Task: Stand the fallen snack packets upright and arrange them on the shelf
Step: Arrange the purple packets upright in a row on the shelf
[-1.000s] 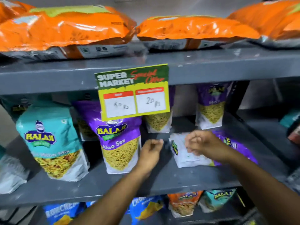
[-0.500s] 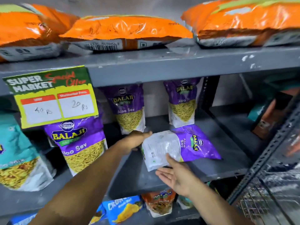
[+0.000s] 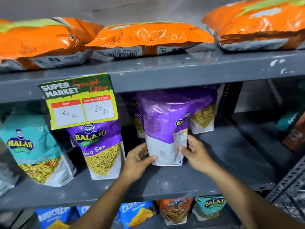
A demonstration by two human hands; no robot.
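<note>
Shelf unit: grey metal, three levels in view; middle level carries the purple and teal packets.
Orange bags: three large ones lying flat on the top level.
Price sign: hangs from the top level's front edge, left of centre.
Teal packet: upright, far left on the middle level.
Front purple packet: upright, just right of the teal packet.
Held purple packet: upright, back face toward the camera, base at the middle level's surface, centre.
Rear purple packets: upright behind the held one.
Left hand: closed on the held packet's lower left edge, thumb across the front.
Right hand: closed on its lower right edge.
</note>
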